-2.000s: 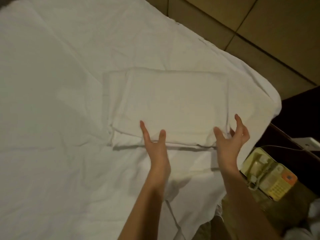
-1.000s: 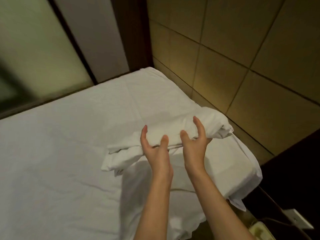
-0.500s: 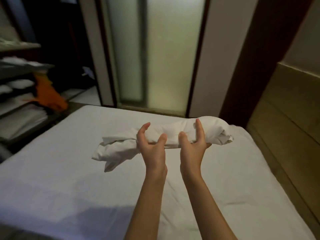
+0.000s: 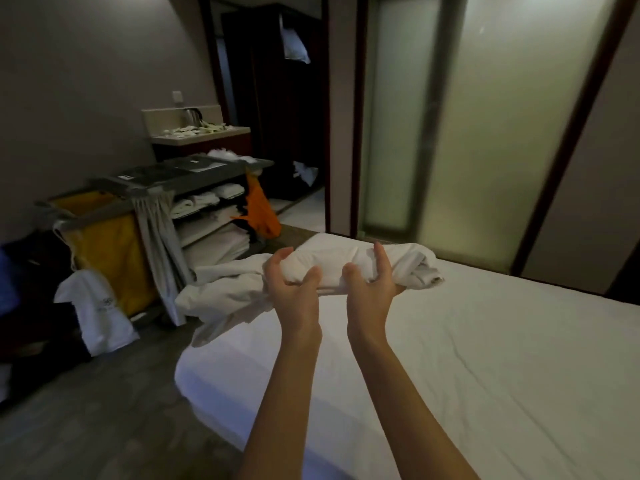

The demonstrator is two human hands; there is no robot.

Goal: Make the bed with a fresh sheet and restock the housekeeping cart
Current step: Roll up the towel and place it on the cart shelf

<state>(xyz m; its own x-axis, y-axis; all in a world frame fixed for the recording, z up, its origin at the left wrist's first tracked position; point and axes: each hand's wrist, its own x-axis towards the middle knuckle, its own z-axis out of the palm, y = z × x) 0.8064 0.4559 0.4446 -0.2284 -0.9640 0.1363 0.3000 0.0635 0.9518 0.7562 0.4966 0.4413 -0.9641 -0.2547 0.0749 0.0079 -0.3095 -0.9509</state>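
Your left hand [image 4: 292, 289] and right hand [image 4: 372, 284] grip the folded white linen bundle [image 4: 346, 268], fingers curled round it; 2 s ago it lay flat on the bed [image 4: 450, 358], now it's lifted, held above the mattress, and you've turned toward the housekeeping cart [image 4: 194, 202]; prob. restocking next. Cart sits left of the bed: shelves hold folded white linens; yellow laundry bag [image 4: 110, 244] on its left end, contents not visible; orange bag [image 4: 259, 209] on its right end.
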